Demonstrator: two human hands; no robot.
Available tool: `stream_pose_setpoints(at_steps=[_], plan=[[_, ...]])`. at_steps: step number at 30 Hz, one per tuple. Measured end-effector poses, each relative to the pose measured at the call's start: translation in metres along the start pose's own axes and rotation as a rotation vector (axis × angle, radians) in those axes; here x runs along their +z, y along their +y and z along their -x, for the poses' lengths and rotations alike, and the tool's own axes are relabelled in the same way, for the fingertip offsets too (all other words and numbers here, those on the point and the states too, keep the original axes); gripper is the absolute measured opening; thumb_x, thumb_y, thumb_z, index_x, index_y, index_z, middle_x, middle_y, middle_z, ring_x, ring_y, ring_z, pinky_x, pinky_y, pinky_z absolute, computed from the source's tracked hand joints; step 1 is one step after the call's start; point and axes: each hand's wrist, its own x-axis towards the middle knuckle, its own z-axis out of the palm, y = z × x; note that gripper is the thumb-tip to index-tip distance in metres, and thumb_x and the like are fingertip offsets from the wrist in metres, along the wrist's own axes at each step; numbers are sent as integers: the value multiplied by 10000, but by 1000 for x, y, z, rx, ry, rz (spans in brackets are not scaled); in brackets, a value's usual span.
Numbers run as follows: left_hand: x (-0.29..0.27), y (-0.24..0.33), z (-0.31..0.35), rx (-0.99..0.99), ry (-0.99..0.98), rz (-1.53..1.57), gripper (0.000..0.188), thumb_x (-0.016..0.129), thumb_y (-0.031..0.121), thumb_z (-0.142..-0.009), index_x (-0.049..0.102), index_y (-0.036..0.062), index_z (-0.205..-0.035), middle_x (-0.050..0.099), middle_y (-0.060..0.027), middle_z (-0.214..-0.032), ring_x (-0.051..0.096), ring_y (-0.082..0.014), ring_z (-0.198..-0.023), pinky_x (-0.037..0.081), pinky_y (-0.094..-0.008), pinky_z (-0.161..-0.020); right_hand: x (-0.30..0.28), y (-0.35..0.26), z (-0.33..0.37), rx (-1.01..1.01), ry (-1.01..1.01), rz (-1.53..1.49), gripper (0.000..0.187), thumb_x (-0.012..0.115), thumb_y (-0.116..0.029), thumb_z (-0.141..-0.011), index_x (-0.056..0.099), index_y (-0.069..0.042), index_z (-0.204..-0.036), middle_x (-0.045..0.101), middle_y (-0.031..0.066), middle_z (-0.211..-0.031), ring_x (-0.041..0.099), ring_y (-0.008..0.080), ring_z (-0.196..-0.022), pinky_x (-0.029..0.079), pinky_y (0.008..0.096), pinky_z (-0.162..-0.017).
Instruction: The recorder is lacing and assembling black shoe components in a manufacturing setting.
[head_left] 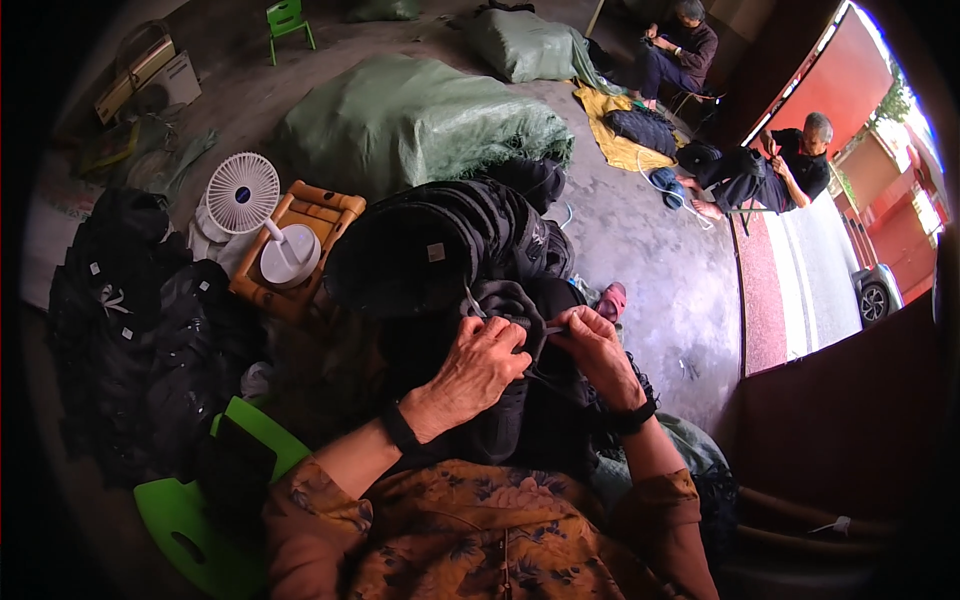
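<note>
In my lap lies a black fabric piece point(505, 300) with a curved edge; its exact kind is hard to make out in the dark. My left hand point(475, 365) is closed on its near edge, fingers curled and knuckles up. A thin pale strip point(472, 302) sticks up beside those fingers. My right hand point(592, 345) pinches a narrow black strap point(553, 331) at the piece's right side. Just beyond my hands leans a nested stack of rounded black fabric pieces point(420, 235), one bearing a small white tag. Dark cloth covers my knees.
A white fan point(290, 250) stands on a bamboo stool point(255, 285). Black goods point(150, 330) heap at left, near a green plastic chair point(180, 520). Large green sacks point(400, 125) lie beyond. Two people point(790, 165) sit working near the open doorway at right.
</note>
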Motion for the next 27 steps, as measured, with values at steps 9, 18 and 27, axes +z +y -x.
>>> stream_pose_setpoints(at_steps=[9, 18, 27], plan=[[17, 2, 1, -163, 76, 223, 105, 713, 161, -792, 653, 153, -878, 604, 23, -980, 518, -205, -1076, 232, -528, -1095, -1, -41, -17, -28, 36, -110, 173, 560, -227, -995, 590, -62, -1040, 664, 69, -932, 586, 90, -685, 479, 239, -615], [23, 5, 9, -187, 106, 182, 276, 754, 136, -765, 614, 132, -1003, 606, 55, -844, 528, -192, -1014, 125, -620, -1129, -226, -372, 45, -999, 703, 1516, 311, 475, -247, -1038, 633, -13, -1168, 660, 60, -1104, 618, 163, -967, 483, 275, -867], [-11, -26, 30, -130, 94, 156, 417, 709, 9, -764, 597, 62, -1162, 551, -97, -1235, 511, -293, -1194, 358, -462, -1074, -313, -172, 83, -587, 717, 308, 285, 546, -180, -981, 603, -5, -1199, 637, 43, -1073, 587, 148, -1006, 425, 282, -962]])
